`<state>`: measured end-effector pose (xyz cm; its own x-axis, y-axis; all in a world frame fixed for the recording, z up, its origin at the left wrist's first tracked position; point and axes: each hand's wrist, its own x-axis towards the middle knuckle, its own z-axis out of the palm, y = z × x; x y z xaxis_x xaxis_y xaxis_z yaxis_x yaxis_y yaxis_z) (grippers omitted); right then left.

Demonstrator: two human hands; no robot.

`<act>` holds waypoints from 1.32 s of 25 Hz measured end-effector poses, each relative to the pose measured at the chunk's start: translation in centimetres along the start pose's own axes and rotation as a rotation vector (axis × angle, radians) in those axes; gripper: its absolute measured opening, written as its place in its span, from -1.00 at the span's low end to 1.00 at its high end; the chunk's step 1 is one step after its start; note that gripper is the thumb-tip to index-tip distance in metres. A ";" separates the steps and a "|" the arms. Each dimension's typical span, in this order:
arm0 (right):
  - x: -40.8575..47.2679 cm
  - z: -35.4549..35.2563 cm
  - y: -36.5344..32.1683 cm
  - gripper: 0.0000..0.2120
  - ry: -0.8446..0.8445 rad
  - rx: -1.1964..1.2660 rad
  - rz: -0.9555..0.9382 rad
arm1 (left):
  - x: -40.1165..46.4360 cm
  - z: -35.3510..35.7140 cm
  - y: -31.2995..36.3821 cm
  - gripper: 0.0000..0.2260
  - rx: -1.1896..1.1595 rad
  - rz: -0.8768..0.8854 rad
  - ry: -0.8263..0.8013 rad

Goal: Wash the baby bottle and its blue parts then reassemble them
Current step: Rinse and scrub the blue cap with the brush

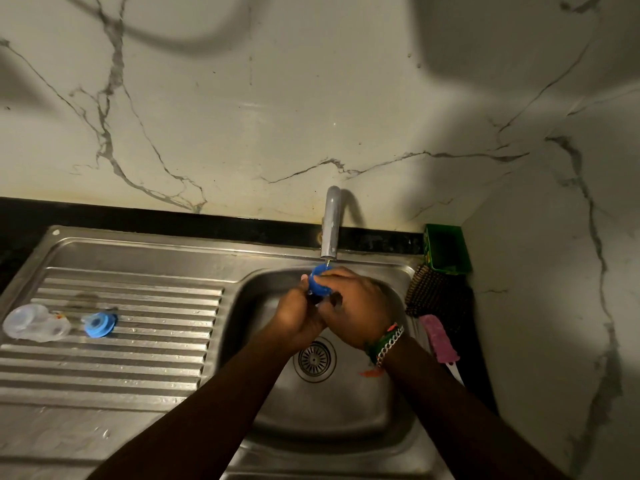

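While both hands work over the sink basin, the scene reads from the left like this. At nine o'clock, on the ribbed drainboard [121,344], a clear bottle [34,326] lies on its side, and just beside it to the right sits a blue ring [100,324]; the two are near each other but apart. In the middle, toward twelve o'clock of the basin, a tap [330,225] points down at a blue cap [319,280] held right under its spout. The left hand [298,315] curls around the cap from below, and the right hand [356,306], wearing bracelets at the wrist, wraps fingers over its right side, so both grip it closely. Whether water is running is hard to tell. At three o'clock, a green holder [446,249], a dark scrubber [429,291] and a pink brush [440,337] line the sink [398,268] edge. This looks like the rinsing step for one blue part; next, it likely needs setting beside the others before reassembly.
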<state>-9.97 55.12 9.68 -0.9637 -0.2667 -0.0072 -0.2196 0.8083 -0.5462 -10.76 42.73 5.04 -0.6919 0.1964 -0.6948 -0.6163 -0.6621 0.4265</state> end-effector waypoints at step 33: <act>1.4 3.4 2.5 -0.85 0.265 0.757 0.380 | 0.5 -0.5 0.1 -0.74 0.496 0.405 0.116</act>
<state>-11.32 55.00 5.41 -0.9752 0.1553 -0.1577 0.1907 0.2282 -0.9548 -10.99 42.45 4.40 -0.8779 -0.0962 -0.4692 -0.4351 -0.2492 0.8652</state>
